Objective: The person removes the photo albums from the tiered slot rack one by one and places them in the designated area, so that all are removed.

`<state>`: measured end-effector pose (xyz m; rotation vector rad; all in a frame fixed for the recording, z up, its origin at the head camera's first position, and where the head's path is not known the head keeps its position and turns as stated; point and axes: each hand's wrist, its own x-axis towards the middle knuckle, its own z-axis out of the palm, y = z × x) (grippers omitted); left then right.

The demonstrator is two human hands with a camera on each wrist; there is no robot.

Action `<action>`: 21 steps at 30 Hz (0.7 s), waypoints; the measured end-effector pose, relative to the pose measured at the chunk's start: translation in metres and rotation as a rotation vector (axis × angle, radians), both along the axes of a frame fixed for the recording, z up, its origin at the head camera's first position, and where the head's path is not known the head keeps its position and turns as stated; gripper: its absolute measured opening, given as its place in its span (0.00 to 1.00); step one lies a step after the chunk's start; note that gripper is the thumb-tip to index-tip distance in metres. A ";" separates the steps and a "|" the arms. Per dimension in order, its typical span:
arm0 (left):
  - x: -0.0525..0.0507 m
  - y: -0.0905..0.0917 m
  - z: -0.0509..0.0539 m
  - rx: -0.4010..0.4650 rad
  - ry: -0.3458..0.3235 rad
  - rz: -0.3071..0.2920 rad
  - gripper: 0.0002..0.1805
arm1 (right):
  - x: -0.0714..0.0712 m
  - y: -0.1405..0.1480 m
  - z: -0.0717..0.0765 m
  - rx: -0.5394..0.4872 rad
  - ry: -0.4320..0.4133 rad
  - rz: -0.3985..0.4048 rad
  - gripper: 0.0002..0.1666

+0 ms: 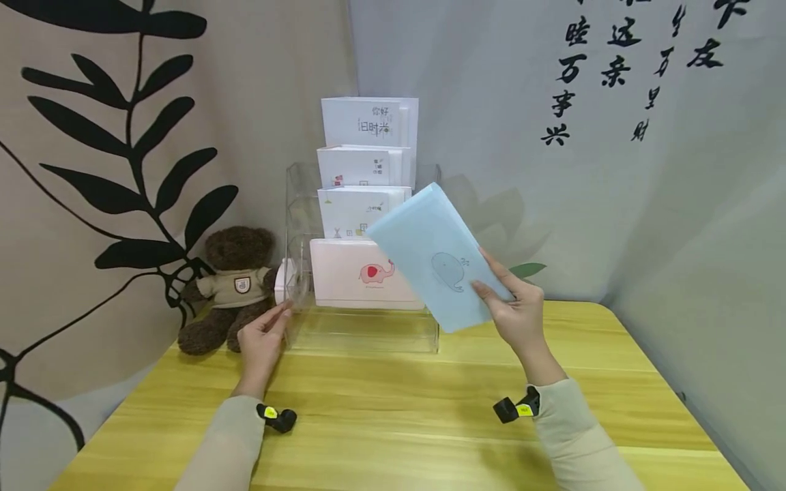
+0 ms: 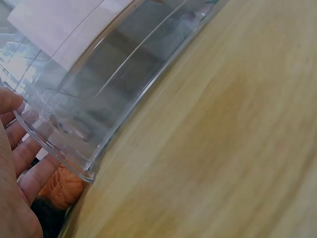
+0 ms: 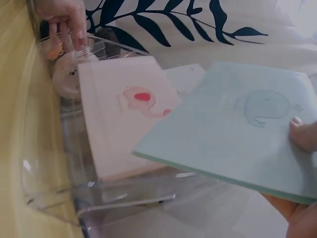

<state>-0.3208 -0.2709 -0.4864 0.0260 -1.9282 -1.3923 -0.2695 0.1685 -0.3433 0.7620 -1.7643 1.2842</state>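
My right hand (image 1: 517, 310) pinches a light blue notebook (image 1: 439, 262) with a whale drawing, thumb on its front cover and fingers behind. The notebook is tilted in the air before the right side of a clear acrylic rack (image 1: 368, 334). On the rack's left side, my left hand (image 1: 264, 337) grips the edge of the side panel; in the left wrist view the thumb lies on one face and the fingers (image 2: 39, 176) on the other. A pink notebook (image 1: 350, 273) with a red elephant stands in a lower tier, its right part hidden by the blue one.
White notebooks (image 1: 362, 123) fill the tiers above. A brown teddy bear (image 1: 236, 286) sits left of the rack on the wooden table (image 1: 381, 423). An orange yarn ball (image 2: 62, 187) shows behind the rack's side. Walls with a leaf print and black characters stand behind.
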 end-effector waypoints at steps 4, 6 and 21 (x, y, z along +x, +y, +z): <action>0.001 0.000 -0.001 -0.006 -0.009 0.017 0.13 | 0.014 0.010 0.004 -0.043 -0.032 -0.015 0.33; 0.001 0.000 -0.001 -0.009 -0.012 0.015 0.13 | 0.013 0.018 0.000 -0.055 -0.052 -0.022 0.34; 0.001 0.001 0.001 -0.016 -0.011 0.003 0.12 | 0.006 0.071 -0.040 -0.285 -0.293 -0.084 0.34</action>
